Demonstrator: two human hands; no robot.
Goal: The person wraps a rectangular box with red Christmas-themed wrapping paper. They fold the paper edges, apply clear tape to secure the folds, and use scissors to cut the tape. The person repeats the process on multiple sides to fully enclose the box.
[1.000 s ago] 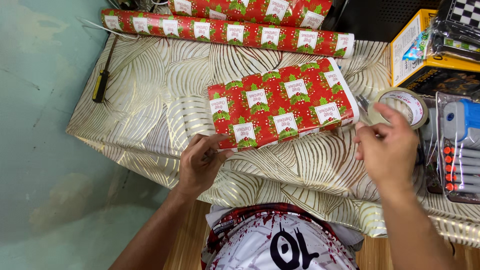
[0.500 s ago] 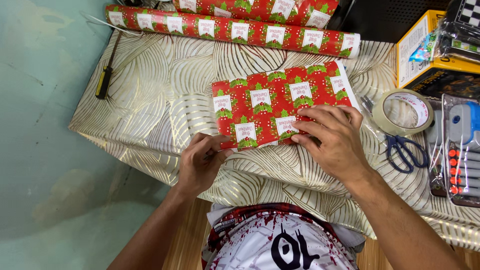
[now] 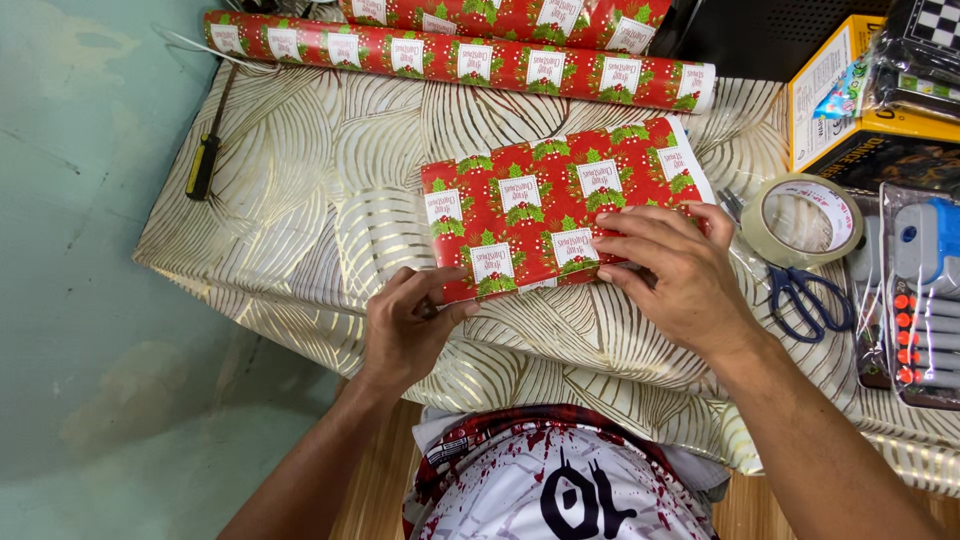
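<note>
At the right edge of the frame a clear plastic blister pack holds a blue and grey toy piece and a column of orange-tipped darts, and above it, in the upper right, a yellow and black cardboard box carries a cellophane-wrapped chequered game board; what the box holds cannot be told. One flat rectangular parcel wrapped in red paper with green holly and white label squares lies in the middle of the frame on the cream tablecloth with gold leaf lines. Two rolls of the same red wrapping paper lie along the top edge, one behind the other. One ring of clear adhesive tape sits just right of the parcel, with one pair of dark-handled scissors below it, and one black and yellow screwdriver lies at the upper left. The left hand, at lower centre, has its fingers loosely curled, thumb and forefinger pressing the parcel's lower left corner. The right hand lies nearly flat, fingers spread a little, fingertips pushing down on the parcel's lower right edge; neither hand grips anything.
</note>
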